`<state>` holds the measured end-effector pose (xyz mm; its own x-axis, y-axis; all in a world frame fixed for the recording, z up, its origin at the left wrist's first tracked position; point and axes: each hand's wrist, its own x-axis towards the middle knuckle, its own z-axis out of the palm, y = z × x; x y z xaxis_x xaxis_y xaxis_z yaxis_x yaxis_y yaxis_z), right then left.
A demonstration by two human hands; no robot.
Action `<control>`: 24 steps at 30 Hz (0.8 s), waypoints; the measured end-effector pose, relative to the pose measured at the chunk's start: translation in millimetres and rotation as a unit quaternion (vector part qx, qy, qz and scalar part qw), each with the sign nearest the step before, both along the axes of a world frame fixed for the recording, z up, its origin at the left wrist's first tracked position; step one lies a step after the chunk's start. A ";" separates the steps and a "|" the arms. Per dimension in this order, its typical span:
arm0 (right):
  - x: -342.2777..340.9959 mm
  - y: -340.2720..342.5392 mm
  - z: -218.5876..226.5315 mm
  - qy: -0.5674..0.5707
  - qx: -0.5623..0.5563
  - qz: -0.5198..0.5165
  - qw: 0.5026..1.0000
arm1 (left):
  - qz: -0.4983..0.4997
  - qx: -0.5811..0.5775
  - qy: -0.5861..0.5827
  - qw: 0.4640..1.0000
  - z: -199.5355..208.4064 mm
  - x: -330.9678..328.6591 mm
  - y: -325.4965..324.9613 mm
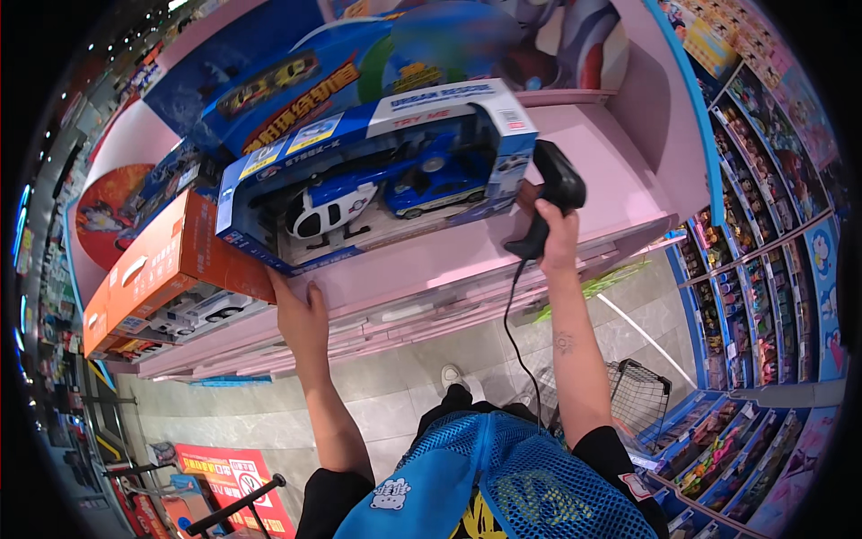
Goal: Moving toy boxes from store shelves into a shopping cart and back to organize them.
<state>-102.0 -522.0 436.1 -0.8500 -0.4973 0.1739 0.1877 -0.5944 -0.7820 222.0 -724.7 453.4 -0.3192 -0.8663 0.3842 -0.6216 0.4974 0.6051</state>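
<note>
A blue and white window box (pixel 310 238) lies tilted on the pink shelf, with a toy helicopter (pixel 337 208) and a blue toy car (pixel 437 190) behind its clear front. My left hand (pixel 303 313) is at the box's lower left corner, thumb showing and the other fingers partly hidden at its underside. In my right hand (pixel 557 235) is a black handheld barcode scanner (pixel 558 177), its cord hanging toward my body. The scanner's head is beside the box's right end. An orange toy box (pixel 184 256) with a white vehicle inside touches the blue box's left side.
Behind the held box stand larger blue toy packages (pixel 296 90). The pink shelf (pixel 602 171) has a raised side wall on the right. Racks of small goods (pixel 754 198) line the right side. A black wire basket (pixel 639 395) sits on the floor near my right arm.
</note>
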 end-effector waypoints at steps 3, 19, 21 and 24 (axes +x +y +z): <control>2.9 -0.8 5.6 0.005 -0.007 0.028 1.000 | -0.058 -0.007 0.097 0.994 -12.2 6.6 -1.9; 29.6 264.6 -6.9 0.134 0.227 0.057 0.963 | -0.352 0.068 0.053 0.932 -59.8 -101.9 196.1; 38.8 319.8 -15.4 0.182 0.299 -0.008 0.937 | -0.388 0.144 0.022 0.910 -60.6 -123.3 235.3; 60.9 399.0 -43.2 0.147 0.376 -0.071 0.912 | -0.484 0.152 -0.029 0.861 -67.8 -157.6 280.0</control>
